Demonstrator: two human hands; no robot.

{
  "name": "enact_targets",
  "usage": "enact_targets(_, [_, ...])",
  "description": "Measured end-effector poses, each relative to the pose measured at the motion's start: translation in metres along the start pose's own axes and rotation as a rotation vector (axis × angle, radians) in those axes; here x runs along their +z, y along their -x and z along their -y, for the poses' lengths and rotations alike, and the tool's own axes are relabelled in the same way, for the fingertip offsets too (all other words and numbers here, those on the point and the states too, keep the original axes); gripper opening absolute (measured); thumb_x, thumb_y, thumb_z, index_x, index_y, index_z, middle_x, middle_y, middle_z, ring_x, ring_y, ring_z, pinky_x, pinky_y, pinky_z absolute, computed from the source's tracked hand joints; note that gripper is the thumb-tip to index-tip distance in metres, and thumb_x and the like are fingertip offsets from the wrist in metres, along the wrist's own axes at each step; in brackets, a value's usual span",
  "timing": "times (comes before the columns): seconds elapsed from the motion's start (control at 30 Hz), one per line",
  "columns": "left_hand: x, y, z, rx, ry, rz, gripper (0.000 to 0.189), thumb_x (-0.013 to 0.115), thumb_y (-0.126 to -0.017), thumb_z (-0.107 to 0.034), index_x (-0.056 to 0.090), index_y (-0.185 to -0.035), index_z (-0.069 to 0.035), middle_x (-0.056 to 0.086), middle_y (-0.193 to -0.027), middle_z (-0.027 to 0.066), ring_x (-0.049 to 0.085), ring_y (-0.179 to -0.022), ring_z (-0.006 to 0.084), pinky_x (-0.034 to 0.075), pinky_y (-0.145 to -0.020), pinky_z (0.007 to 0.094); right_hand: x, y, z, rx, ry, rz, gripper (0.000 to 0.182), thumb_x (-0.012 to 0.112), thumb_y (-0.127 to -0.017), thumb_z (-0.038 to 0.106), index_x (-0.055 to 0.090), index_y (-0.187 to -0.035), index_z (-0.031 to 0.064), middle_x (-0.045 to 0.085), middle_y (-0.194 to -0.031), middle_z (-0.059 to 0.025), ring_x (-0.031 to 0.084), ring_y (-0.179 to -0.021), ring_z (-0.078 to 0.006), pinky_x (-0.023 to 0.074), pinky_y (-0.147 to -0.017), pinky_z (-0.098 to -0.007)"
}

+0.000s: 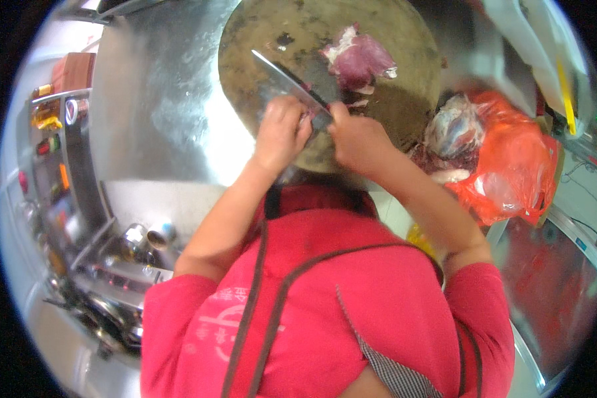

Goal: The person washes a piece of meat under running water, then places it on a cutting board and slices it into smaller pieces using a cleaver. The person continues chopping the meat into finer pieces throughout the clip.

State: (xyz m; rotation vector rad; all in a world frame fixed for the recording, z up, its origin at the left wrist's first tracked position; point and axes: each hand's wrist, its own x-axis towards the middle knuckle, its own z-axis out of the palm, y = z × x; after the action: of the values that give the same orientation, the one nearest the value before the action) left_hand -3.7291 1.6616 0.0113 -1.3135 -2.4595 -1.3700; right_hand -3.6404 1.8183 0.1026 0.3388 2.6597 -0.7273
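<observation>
A large round chopping block [398, 30] lies before me, its surface worn and stained. My right hand [360, 142] grips the dark handle of a kitchen knife [291, 74], whose blade slants up and to the left over the block. Close beside the blade, my left hand [282, 130] has its fingers curled on a small piece of meat [306, 115], mostly hidden by the fingers. A larger piece of dark red raw meat [362, 58] with whitish fat rests farther back on the block, apart from both hands. Small scraps lie near it.
Right of the block, an orange-red plastic bag [510, 164] holds more raw meat [455, 127] at its mouth. A stainless steel counter [169, 99] extends to the left. Farther left stands a shelf [82, 149] with bottles and packets. Metal containers [159, 236] sit lower left.
</observation>
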Motion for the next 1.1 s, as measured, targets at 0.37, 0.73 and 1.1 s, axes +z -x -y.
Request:
enact_targets(0.37, [-0.008, 0.012, 0.000, -0.044, 0.034, -0.084, 0.029, 0.071, -0.080, -0.006, 0.057, -0.105, -0.003, 0.060, -0.104, 0.0170, 0.056, -0.099, 0.0377, 0.046, -0.087, 0.0437, -0.016, 0.060, -0.010, 0.091, 0.029, 0.102, 0.021, 0.056, -0.091, 0.014, 0.043, -0.104, 0.0032, 0.065, -0.072, -0.0246, 0.066, -0.072, -0.0439, 0.0511, -0.064, -0.0543])
enact_targets(0.73, [-0.007, 0.011, -0.002, -0.060, 0.087, -0.056, 0.022, 0.070, -0.078, -0.003, 0.059, -0.098, -0.002, 0.060, -0.101, 0.0159, 0.058, -0.092, 0.0350, 0.047, -0.082, 0.0418, 0.007, 0.026, -0.005, 0.038, -0.054, -0.015, 0.021, 0.055, -0.092, 0.014, 0.044, -0.105, 0.0021, 0.065, -0.072, -0.0247, 0.066, -0.072, -0.0449, 0.0504, -0.063, -0.0549])
enact_targets(1.1, [-0.003, 0.019, -0.001, 0.017, 0.002, -0.061, 0.017, 0.067, -0.076, 0.001, 0.062, -0.092, -0.002, 0.061, -0.101, 0.0158, 0.058, -0.094, 0.0362, 0.048, -0.084, 0.0418, 0.011, 0.001, 0.011, -0.035, -0.067, -0.044, 0.025, 0.055, -0.091, 0.015, 0.044, -0.108, 0.0011, 0.066, -0.075, -0.0257, 0.067, -0.074, -0.0438, 0.0507, -0.064, -0.0545])
